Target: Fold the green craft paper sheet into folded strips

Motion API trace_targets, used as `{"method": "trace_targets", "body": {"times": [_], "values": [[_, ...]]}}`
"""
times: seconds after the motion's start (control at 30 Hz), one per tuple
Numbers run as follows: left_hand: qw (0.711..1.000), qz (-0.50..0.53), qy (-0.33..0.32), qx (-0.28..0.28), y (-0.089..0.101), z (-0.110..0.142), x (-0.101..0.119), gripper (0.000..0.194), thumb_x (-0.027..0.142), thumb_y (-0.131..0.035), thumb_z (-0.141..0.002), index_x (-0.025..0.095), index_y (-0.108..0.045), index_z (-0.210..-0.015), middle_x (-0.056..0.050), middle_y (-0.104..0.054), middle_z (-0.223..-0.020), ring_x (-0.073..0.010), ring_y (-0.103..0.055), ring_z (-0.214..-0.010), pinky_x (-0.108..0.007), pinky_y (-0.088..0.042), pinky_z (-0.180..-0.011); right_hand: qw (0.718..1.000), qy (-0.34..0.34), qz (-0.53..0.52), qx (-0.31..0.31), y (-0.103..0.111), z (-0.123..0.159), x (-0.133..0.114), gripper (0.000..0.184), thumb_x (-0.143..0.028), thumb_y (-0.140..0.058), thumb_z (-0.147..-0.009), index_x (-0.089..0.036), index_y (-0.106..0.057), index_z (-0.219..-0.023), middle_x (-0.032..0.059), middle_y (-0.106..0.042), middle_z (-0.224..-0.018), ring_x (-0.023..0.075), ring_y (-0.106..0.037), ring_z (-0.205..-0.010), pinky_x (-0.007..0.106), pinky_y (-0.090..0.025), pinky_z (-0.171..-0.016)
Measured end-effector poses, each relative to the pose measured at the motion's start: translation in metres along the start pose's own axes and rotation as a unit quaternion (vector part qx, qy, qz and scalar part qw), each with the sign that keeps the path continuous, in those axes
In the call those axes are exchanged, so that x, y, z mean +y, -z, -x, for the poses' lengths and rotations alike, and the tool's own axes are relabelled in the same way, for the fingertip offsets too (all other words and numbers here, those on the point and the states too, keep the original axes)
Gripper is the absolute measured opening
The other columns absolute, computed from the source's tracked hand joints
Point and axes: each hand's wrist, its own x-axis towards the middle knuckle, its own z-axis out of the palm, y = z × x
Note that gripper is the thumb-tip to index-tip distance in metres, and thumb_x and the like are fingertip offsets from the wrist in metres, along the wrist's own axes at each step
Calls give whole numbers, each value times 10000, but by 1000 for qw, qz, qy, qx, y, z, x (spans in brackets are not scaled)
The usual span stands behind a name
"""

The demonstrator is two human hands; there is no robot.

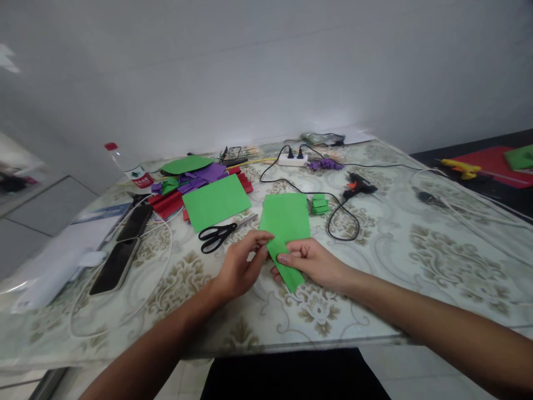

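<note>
A narrow strip of green paper (288,273) slants between my hands, low over the table. My right hand (318,262) is closed on it, thumb on top and fingers beneath. At the strip's upper left end, the fingertips of my left hand (244,261) are closed on its edge. Just beyond lies a green paper sheet (287,214), its near part hidden by the strip and my hands. Black-handled scissors (220,232) rest to the left, and a small pile of cut green pieces (320,204) sits right of the sheet.
Another green sheet (217,201) lies over red and purple paper. A bottle (135,169), phones (115,265) and white cables are left. A black glue gun (358,185), its cord and a power strip (292,160) lie behind; a yellow glue gun (462,168) is far right.
</note>
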Motion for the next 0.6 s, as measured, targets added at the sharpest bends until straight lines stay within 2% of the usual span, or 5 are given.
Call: {"method": "trace_targets", "body": {"times": [0.23, 0.37, 0.43, 0.5, 0.6], "values": [[993, 110, 47, -16, 6, -6, 7, 235, 281, -573, -983, 190, -601, -1197, -69, -655, -977, -161, -663, -799, -281, -545, -752, 1000, 17, 13, 23, -1, 1, -1, 390, -517, -810, -746, -159, -707, -862, 44, -789, -799, 181, -741, -705, 266, -557, -664], [985, 143, 92, -31, 9, -10, 12, 288, 360, -616, -957, 164, -630, -1167, -80, -663, -979, -174, -660, -814, -281, -542, -739, 996, 42, 64, 43, -3, 1, -1, 415, -563, -780, -754, -168, -653, -769, 24, -756, -750, 154, -673, -620, 237, -483, -567], [984, 129, 117, -32, 6, -11, 12, 244, 378, -627, -949, 154, -655, -1040, -58, -668, -881, -165, -651, -761, -270, -534, -708, 990, 63, 111, 61, -3, 1, 0, 459, -588, -758, -764, -183, -568, -665, -21, -659, -606, 114, -555, -507, 213, -368, -470], [983, 117, 138, -25, 2, -11, 11, 230, 384, -644, -938, 154, -656, -933, -35, -659, -783, -153, -637, -697, -258, -523, -670, 982, 81, 154, 78, -4, 1, 1, 529, -607, -749, -764, -202, -456, -589, -71, -479, -484, 79, -389, -432, 211, -234, -423], [982, 113, 150, -17, -1, -10, 11, 232, 383, -659, -925, 155, -665, -882, -25, -656, -727, -146, -627, -656, -246, -508, -638, 977, 84, 176, 81, -5, 1, 2, 559, -623, -739, -765, -215, -405, -580, -91, -362, -471, 69, -293, -428, 220, -171, -421]]}}
